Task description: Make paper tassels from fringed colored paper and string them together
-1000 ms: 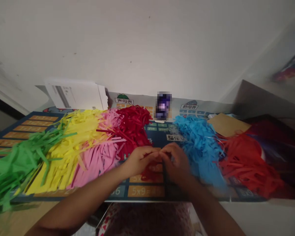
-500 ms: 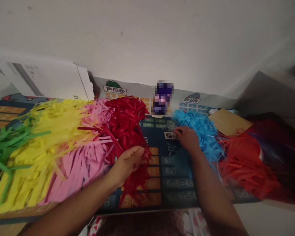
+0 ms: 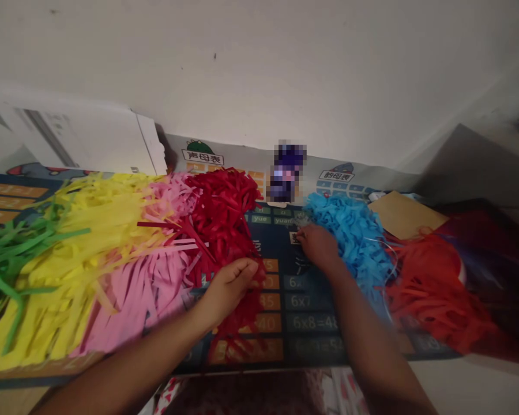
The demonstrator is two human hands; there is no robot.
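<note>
My left hand (image 3: 236, 285) is curled closed on a bunch of dark red paper fringe (image 3: 225, 213), whose strips hang below the fist and spread up the mat behind it. To the right, my right hand (image 3: 318, 248) has its fingertips pinched together over the mat, beside a small clear, glinting clump (image 3: 300, 220). Whatever lies between those fingertips is too small to make out. Blue paper fringe (image 3: 350, 225) lies just behind and right of that hand, partly covered by the wrist.
Pink fringe (image 3: 142, 288), yellow fringe (image 3: 95, 230) and green fringe (image 3: 21, 248) spread leftward. Orange-red fringe (image 3: 436, 288) and a tan paper sheet (image 3: 406, 213) lie right. A blurred phone (image 3: 288, 170) leans at the wall beside a white box (image 3: 95, 138). A printed mat (image 3: 311, 320) covers the table.
My right hand has moved a little left, away from the blue fringe and nearer my left hand. The left hand has barely shifted and stays closed on the red fringe.
</note>
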